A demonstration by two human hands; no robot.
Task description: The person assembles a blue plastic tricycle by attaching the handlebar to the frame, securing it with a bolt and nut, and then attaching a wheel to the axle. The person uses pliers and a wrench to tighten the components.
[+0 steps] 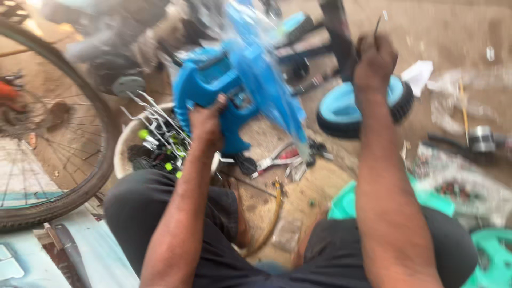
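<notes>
Hands are busy with a blue plastic toy part.

The blue plastic part [234, 90], wrapped in clear film, is gripped at 11 o'clock by the left hand [207, 125]. A thin dark tool [377, 24] is clenched in the right hand [375, 61] at 1 o'clock. A blue wheel [341, 109] is seen beside it.

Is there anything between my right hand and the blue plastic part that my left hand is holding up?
Nothing solid shows between them. The left hand grips the blue plastic part from below. The right hand is raised apart from it, closed on a thin dark tool. Only open air lies between, with the blue wheel lower down on the ground.
</notes>
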